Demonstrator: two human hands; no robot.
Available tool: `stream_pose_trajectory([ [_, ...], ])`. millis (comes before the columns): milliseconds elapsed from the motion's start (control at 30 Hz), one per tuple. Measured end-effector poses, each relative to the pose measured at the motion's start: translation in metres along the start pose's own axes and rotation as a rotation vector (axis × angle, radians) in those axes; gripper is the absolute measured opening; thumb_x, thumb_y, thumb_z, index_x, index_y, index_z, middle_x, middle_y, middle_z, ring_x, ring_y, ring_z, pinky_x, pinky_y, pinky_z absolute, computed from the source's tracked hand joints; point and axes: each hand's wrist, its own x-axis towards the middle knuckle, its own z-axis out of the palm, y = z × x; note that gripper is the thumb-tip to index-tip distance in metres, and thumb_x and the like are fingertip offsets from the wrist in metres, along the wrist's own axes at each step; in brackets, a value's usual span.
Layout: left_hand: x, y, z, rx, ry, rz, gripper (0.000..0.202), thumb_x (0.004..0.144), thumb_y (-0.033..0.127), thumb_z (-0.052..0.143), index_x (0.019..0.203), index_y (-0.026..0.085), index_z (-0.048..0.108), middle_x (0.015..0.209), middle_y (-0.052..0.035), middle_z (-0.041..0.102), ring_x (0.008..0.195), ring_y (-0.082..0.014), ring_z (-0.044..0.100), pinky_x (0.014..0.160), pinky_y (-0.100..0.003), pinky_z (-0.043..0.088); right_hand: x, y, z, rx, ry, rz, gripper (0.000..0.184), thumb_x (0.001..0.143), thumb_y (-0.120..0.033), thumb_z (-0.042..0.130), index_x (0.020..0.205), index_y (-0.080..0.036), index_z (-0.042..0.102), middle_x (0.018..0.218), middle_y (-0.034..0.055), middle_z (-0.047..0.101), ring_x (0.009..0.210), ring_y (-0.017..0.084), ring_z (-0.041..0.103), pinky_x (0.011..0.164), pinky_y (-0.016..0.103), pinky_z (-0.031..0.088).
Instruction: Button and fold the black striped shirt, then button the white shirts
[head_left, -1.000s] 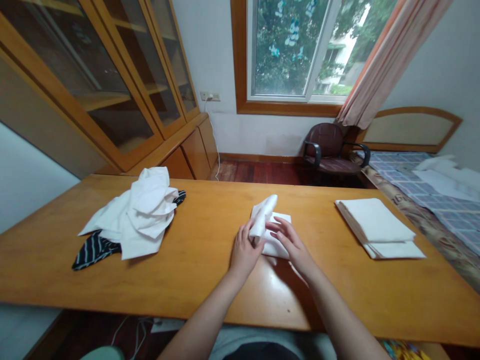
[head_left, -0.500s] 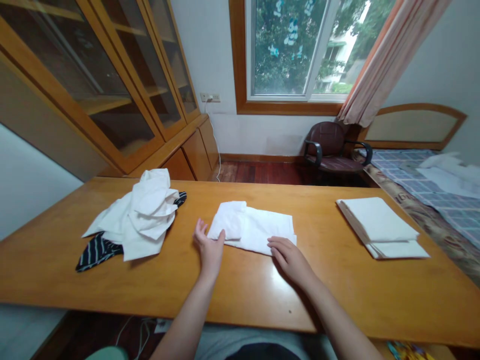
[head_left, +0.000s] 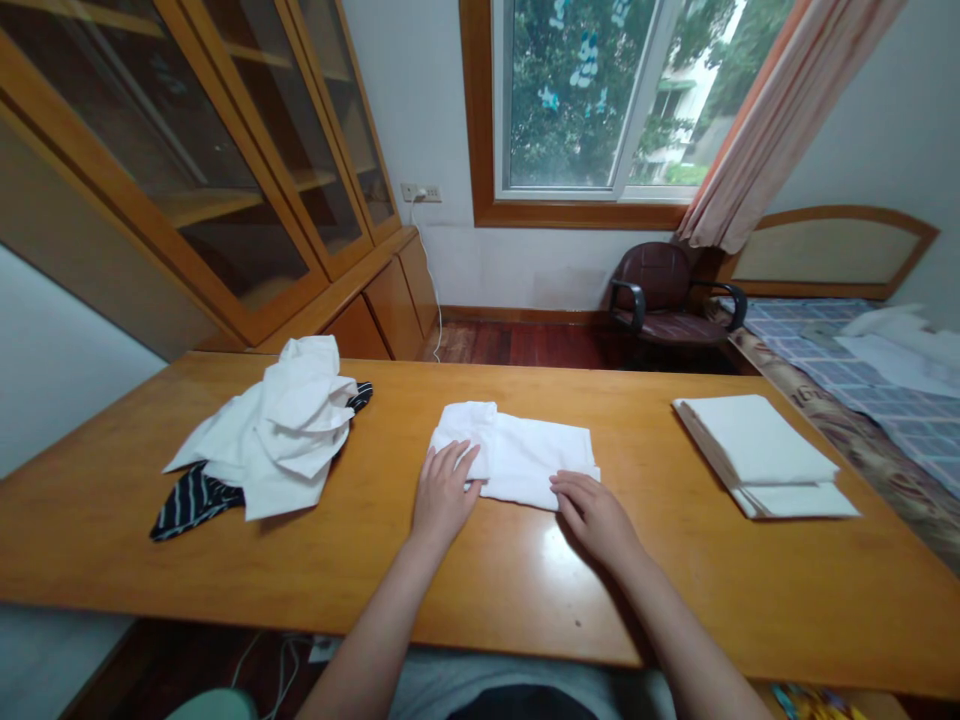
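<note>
A white cloth (head_left: 529,455) lies partly folded on the wooden table, its left part turned over onto the rest. My left hand (head_left: 444,492) rests on the front of that folded left part, fingers stretched over the fabric and the thumb near the front edge. At the cloth's front right corner lies my right hand (head_left: 592,505), palm down, its fingers flat on the fabric. Neither hand is gripping the cloth.
On the table's left is a crumpled pile of white cloth (head_left: 289,420) over a black striped cloth (head_left: 196,503). A stack of folded white cloth (head_left: 772,440) sits on the right. Beyond the table (head_left: 300,590) stand a chair (head_left: 660,290) and a bed.
My left hand has moved from the cloth's left edge onto its folded part. The cloth has shifted slightly right, and my right hand with it.
</note>
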Motion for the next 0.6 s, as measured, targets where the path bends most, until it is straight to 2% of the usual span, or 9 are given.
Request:
stream_pose_trajectory([
  [133,0.007,-0.003,-0.005,-0.065,0.067,-0.086,0.024,0.090,0.020,0.056,0.111,0.025,0.067,0.111,-0.0080,0.070,0.105,-0.0279,0.063,0.096,-0.043,0.050,-0.003,0.008,-0.010,-0.021,0.022,0.017,0.025,0.090,-0.017,0.053,0.100,-0.024,0.075,0.111,0.0073,0.075,0.108,0.026,0.069,0.098,0.049,0.055],
  [200,0.009,-0.008,-0.009,-0.100,0.145,-0.156,0.018,0.094,0.026,0.052,0.103,0.022,0.067,0.103,-0.0084,0.069,0.099,-0.0263,0.064,0.090,-0.039,0.051,-0.004,0.014,-0.014,-0.035,0.035,0.025,0.024,0.091,-0.018,0.053,0.099,-0.024,0.075,0.109,0.0074,0.075,0.108,0.026,0.069,0.098,0.049,0.055],
  [333,0.007,-0.025,-0.020,-0.153,0.277,-0.300,0.019,0.094,0.034,0.049,0.093,0.020,0.063,0.094,-0.0079,0.063,0.088,-0.0239,0.062,0.082,-0.035,0.052,-0.008,0.029,-0.019,-0.055,0.072,0.048,0.023,0.091,-0.019,0.052,0.099,-0.023,0.074,0.107,0.0075,0.075,0.109,0.026,0.069,0.099,0.049,0.055],
  [433,-0.004,-0.040,-0.030,-0.148,0.427,-0.368,0.015,0.090,0.030,0.053,0.096,0.018,0.060,0.102,-0.0100,0.060,0.098,-0.0248,0.061,0.084,-0.036,0.053,-0.013,0.044,-0.023,-0.082,0.123,0.071,0.022,0.092,-0.022,0.052,0.098,-0.022,0.074,0.107,0.0085,0.075,0.107,0.026,0.069,0.098,0.049,0.056],
  [533,-0.017,-0.051,-0.043,-0.112,0.612,-0.384,0.031,0.083,0.021,0.058,0.113,0.016,0.055,0.125,-0.0156,0.052,0.118,-0.0274,0.055,0.091,-0.039,0.053,-0.017,0.055,-0.027,-0.105,0.158,0.095,0.022,0.093,-0.024,0.052,0.098,-0.022,0.073,0.107,0.0090,0.075,0.107,0.026,0.069,0.098,0.049,0.055],
  [600,-0.022,-0.053,-0.050,-0.057,0.628,-0.345,0.038,0.082,0.017,0.057,0.120,0.016,0.054,0.131,-0.0170,0.050,0.126,-0.0286,0.051,0.102,-0.044,0.049,-0.019,0.060,-0.028,-0.109,0.167,0.103,0.022,0.093,-0.025,0.052,0.098,-0.022,0.072,0.107,0.0093,0.074,0.108,0.026,0.068,0.099,0.049,0.055],
])
